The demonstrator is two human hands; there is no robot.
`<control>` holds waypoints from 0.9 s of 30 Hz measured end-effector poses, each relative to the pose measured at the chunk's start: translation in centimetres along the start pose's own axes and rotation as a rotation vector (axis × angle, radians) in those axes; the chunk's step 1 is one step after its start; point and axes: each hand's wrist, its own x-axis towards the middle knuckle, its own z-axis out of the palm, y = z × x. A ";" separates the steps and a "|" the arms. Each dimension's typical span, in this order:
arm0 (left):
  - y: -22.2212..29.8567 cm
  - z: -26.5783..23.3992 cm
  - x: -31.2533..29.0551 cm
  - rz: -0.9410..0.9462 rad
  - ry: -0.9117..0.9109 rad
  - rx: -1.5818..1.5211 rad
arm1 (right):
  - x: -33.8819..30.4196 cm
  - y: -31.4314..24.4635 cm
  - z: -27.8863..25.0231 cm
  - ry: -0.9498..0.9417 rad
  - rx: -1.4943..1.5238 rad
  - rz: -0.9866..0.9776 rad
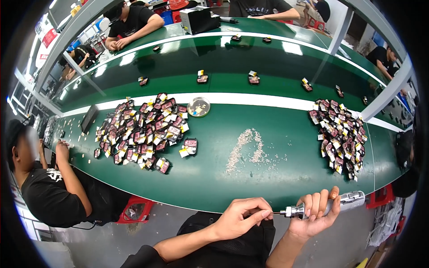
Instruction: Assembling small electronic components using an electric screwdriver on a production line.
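Note:
My right hand (315,212) is wrapped round a silver electric screwdriver (351,200), held level at the table's near edge with its thin bit (279,212) pointing left. My left hand (243,216) is closed in a pinch at the bit's tip. Whatever lies between those fingertips is too small and hidden to make out. Beyond my hands, a loose scatter of tiny pale pieces, like small screws (241,149), lies on the green table (277,111).
A big heap of small black units with pink faces and white-yellow tags (143,129) lies left, a second heap (337,134) right. A round dish (199,107) stands beside the left heap. More units (254,78) sit spaced along the belt. A co-worker (49,178) sits at left.

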 end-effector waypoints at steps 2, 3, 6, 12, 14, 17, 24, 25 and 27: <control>0.0 -0.1 0.1 -0.025 -0.002 -0.022 | 0.1 0.1 0.0 0.025 0.038 0.002; -0.2 -0.1 0.1 -0.023 -0.015 -0.031 | 0.1 0.1 -0.1 0.023 0.028 -0.011; -0.5 0.0 0.1 -0.063 -0.015 -0.168 | 0.1 0.0 0.0 0.036 0.055 -0.004; -0.6 0.4 0.1 -0.019 -0.026 -0.241 | 0.1 -0.2 -0.3 0.057 0.108 0.017; -0.6 0.2 0.1 -0.018 -0.028 -0.256 | 0.1 -0.3 -0.7 0.050 0.125 0.040; -0.5 0.2 0.2 -0.045 -0.026 -0.284 | 0.1 -0.3 -0.8 -0.048 0.072 0.070; -0.8 -0.3 0.4 -0.071 -0.067 -0.348 | 0.3 0.0 -1.0 0.076 0.179 0.096; -0.7 -0.3 0.5 -0.072 -0.063 -0.315 | 0.3 0.0 -1.0 0.077 0.179 0.098; -0.5 -0.3 0.4 -0.072 -0.056 -0.282 | 0.4 0.0 -1.0 0.041 0.160 0.095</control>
